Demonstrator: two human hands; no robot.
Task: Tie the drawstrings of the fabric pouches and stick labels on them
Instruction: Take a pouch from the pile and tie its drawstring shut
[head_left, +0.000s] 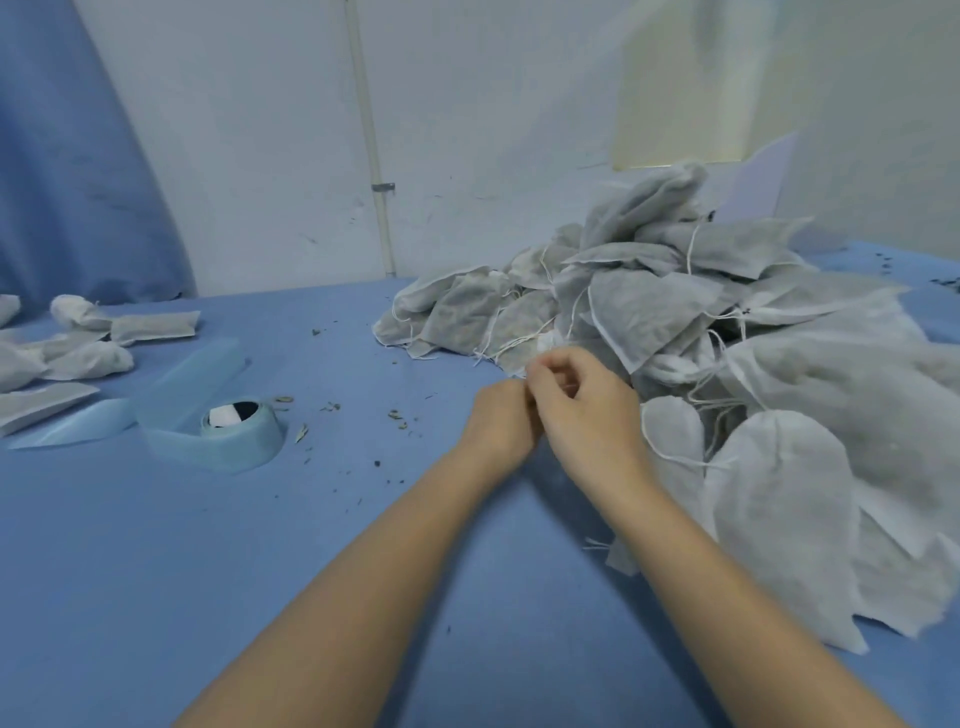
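Both forearms reach in from near edge over blue worktop (156, 571). Left hand (501, 418) and right hand (582, 400) pressed together at near-left foot of pouch heap (701, 312), fingers curled, apparently pinching thin drawstring; string itself hidden. Risks: loose strings from heap snagging into knot; string slipping from pinch. Label roll (241, 428) well left of heap; finished pouches (78, 343) farther left.

- My table (156, 571) wears a blue cloth.
- Ahead stands a scuffed white wall (260, 130), a thin white pipe (371, 140) running down it.
- A blue curtain (67, 156) hangs at left.
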